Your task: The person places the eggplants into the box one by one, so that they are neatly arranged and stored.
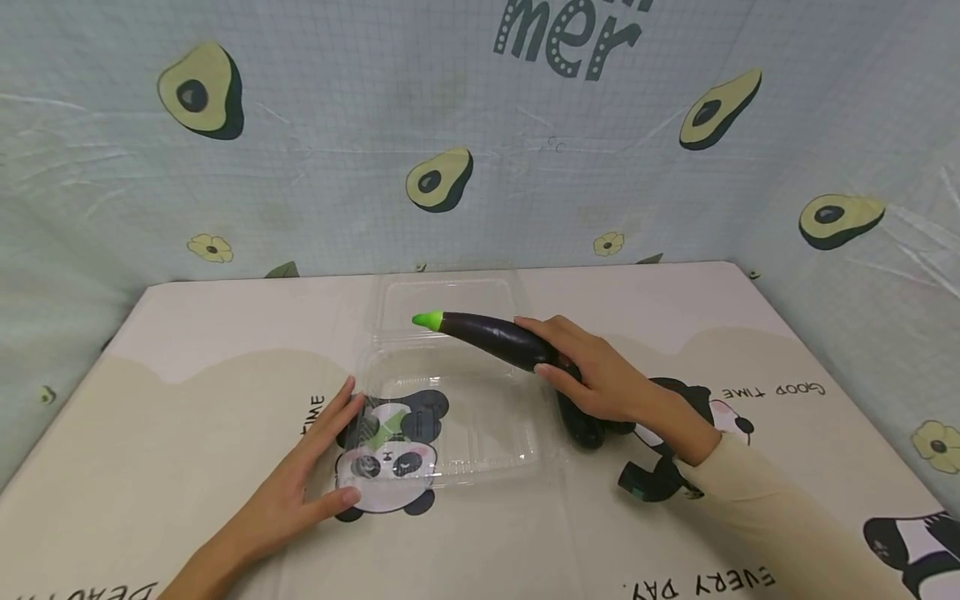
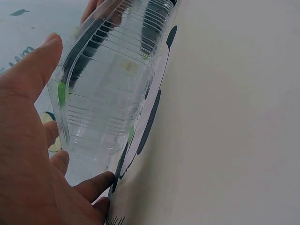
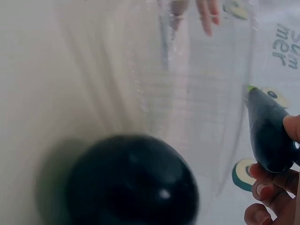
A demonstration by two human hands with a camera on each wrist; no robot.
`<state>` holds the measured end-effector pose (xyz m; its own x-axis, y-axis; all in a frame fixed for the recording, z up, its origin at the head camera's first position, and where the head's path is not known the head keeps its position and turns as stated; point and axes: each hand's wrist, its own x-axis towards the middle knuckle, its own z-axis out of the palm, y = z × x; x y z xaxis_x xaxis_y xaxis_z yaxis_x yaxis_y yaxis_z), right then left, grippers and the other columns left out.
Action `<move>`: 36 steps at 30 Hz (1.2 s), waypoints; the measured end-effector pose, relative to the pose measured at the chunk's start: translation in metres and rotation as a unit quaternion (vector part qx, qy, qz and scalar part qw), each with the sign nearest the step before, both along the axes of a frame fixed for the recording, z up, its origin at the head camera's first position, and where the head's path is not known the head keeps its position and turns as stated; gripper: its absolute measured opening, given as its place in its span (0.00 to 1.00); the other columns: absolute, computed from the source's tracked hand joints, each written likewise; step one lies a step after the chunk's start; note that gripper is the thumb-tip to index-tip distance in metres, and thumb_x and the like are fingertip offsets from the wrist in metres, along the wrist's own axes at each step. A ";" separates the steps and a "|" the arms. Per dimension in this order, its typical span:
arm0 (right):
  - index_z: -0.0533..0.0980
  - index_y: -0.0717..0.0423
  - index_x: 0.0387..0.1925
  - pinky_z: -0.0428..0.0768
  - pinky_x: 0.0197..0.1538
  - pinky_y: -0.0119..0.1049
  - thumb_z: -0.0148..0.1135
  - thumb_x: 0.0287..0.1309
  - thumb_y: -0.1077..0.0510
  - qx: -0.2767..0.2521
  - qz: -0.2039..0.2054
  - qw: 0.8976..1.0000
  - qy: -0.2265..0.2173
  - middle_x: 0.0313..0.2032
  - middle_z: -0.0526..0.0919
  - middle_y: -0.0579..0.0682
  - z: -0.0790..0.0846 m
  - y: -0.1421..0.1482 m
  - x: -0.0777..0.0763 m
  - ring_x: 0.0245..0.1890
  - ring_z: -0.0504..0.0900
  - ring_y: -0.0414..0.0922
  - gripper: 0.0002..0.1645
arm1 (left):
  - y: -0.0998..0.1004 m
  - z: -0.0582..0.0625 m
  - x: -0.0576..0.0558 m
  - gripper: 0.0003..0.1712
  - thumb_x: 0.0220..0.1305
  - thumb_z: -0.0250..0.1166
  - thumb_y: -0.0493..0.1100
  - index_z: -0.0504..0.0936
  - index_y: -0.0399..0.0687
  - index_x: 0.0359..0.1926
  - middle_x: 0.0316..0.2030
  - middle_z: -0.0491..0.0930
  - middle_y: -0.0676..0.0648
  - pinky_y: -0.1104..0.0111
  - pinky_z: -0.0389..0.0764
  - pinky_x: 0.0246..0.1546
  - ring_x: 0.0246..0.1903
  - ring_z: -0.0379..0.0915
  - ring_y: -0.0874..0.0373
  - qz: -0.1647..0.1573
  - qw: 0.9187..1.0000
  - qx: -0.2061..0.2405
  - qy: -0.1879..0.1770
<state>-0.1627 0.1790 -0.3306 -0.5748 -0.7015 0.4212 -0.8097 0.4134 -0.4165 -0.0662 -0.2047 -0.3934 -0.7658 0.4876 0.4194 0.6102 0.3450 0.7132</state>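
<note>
My right hand (image 1: 585,371) grips a dark purple eggplant (image 1: 491,337) by its thick end, thumb and fingers around it. Its bright green stem end points left, over the clear plastic container (image 1: 480,479) with its hinged lid (image 1: 450,285) laid back. In the right wrist view the held eggplant (image 3: 267,131) shows at the right, above the container's rim. A second eggplant (image 1: 581,427) lies on the table beside the container, partly hidden under my right hand. At the container's left side my left hand (image 1: 300,475) is spread, fingertips right at its wall.
The tablecloth (image 1: 187,450) carries printed pandas and lettering; one panda print (image 1: 386,475) shows through the container. A dark curved shape (image 1: 651,482) lies by my right forearm. Behind the table hangs a pale curtain (image 1: 322,125) with avocado prints.
</note>
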 end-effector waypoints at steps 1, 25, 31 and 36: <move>0.58 0.51 0.71 0.72 0.39 0.37 0.51 0.69 0.54 0.008 0.002 1.000 0.002 0.49 0.72 0.46 -0.001 -0.001 0.000 0.38 0.70 0.39 0.31 | 0.000 0.000 0.000 0.51 0.49 0.70 0.37 0.54 0.39 0.73 0.74 0.42 0.38 0.78 0.43 0.66 0.73 0.36 0.49 0.001 1.000 -0.001 -0.001; 0.64 0.54 0.68 0.71 0.41 0.36 0.53 0.68 0.48 0.118 0.047 0.985 0.118 0.43 0.76 0.45 -0.014 -0.024 0.000 0.39 0.71 0.40 0.31 | -0.001 0.001 0.001 0.51 0.50 0.70 0.38 0.54 0.40 0.73 0.74 0.42 0.39 0.78 0.43 0.66 0.73 0.37 0.49 0.004 1.000 -0.004 -0.003; 0.64 0.54 0.68 0.71 0.40 0.37 0.53 0.68 0.47 0.143 0.042 0.982 0.117 0.42 0.76 0.46 -0.012 -0.027 0.001 0.37 0.71 0.41 0.31 | -0.001 0.001 0.000 0.51 0.50 0.70 0.38 0.54 0.42 0.73 0.74 0.42 0.39 0.78 0.43 0.66 0.73 0.36 0.50 0.003 1.000 -0.007 -0.010; 0.65 0.54 0.67 0.70 0.38 0.36 0.54 0.66 0.48 0.158 0.035 0.980 0.113 0.39 0.76 0.45 -0.010 -0.028 0.000 0.36 0.69 0.41 0.31 | -0.002 0.001 0.000 0.51 0.51 0.70 0.38 0.54 0.42 0.73 0.74 0.42 0.39 0.77 0.43 0.66 0.73 0.36 0.50 0.004 1.000 -0.009 -0.010</move>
